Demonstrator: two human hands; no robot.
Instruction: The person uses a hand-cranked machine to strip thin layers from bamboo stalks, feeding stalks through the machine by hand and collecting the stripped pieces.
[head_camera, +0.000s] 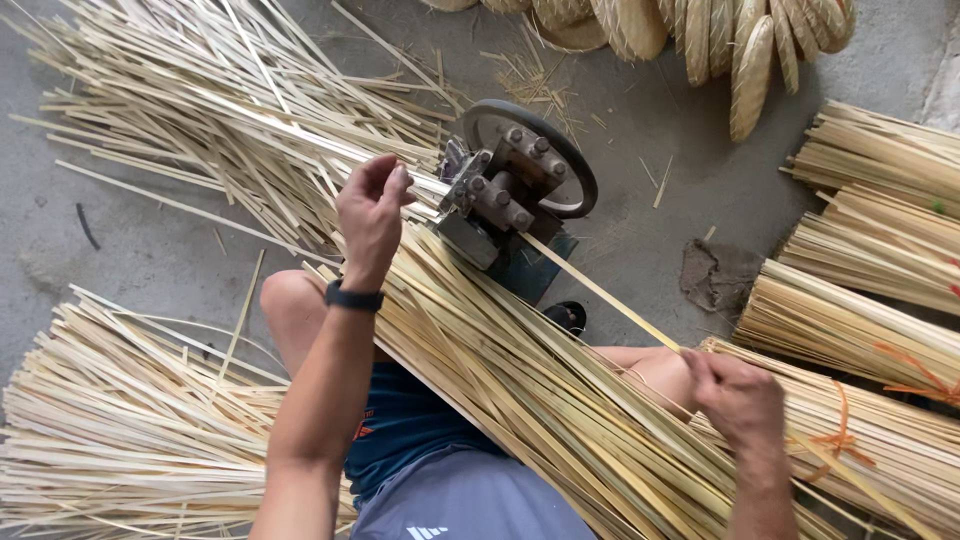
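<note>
At the roller machine, seen from the head view:
Left grip: left hand (370, 212) is raised just beside the machine's infeed, fingers curled and pinched shut on the near end of a bamboo strip (600, 290); a dark band is worn at the wrist.
Right grip: right hand (738, 398) is closed around the same strip where it leaves the far side, low over the right knee.
Strip position: it is run through the machine and stretched in a straight slant between the two hands, apart from the loose stock.
Machine: a small metal unit (505, 190) with bolted rollers and a round wheel behind, set on the concrete floor (640, 230) between the knees.
Lap stock: a thick sheaf of strips (520, 390) is laid across the thighs, touching the machine's side.
Surroundings: loose piles (130, 430) to the left and rear, tied bundles (870, 330) with orange cord to the right, woven discs (750, 60) at the top.
Doing it well (judgement): the strip is best kept flat and in line with the rollers, pulled evenly by the right hand while guided by the left; fingertips should be held clear of the nip, and neighbouring strips kept from being dragged in.
</note>
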